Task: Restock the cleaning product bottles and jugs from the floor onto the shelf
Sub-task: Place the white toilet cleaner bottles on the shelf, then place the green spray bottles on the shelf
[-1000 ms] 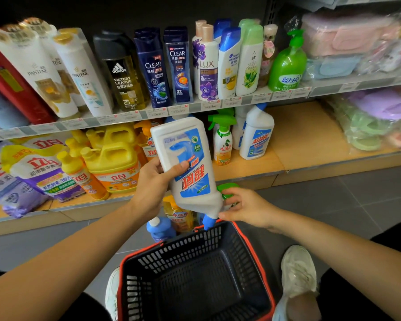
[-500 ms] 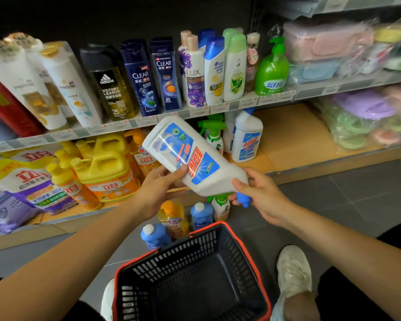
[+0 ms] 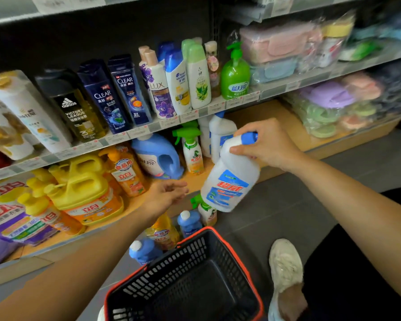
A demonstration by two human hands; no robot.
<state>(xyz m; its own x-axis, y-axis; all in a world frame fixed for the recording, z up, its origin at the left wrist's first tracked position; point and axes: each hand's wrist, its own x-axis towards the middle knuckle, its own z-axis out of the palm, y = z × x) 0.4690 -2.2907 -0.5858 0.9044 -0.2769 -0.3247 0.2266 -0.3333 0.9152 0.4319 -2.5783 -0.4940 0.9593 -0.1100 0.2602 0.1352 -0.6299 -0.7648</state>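
White bottle swung cap-up — neck in grip of right hand.

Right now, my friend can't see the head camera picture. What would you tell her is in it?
A person's right hand holds a white bottle with a blue cap by its neck, tilted, in front of the bottom shelf. The left hand is open beside it, holding nothing. More bottles stand on the floor beside a black basket.

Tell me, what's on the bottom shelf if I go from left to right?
Detergent bags → big yellow jug → orange pump bottle → blue jug → green-topped spray bottle → white shelf bottle → bagged purple and green goods.
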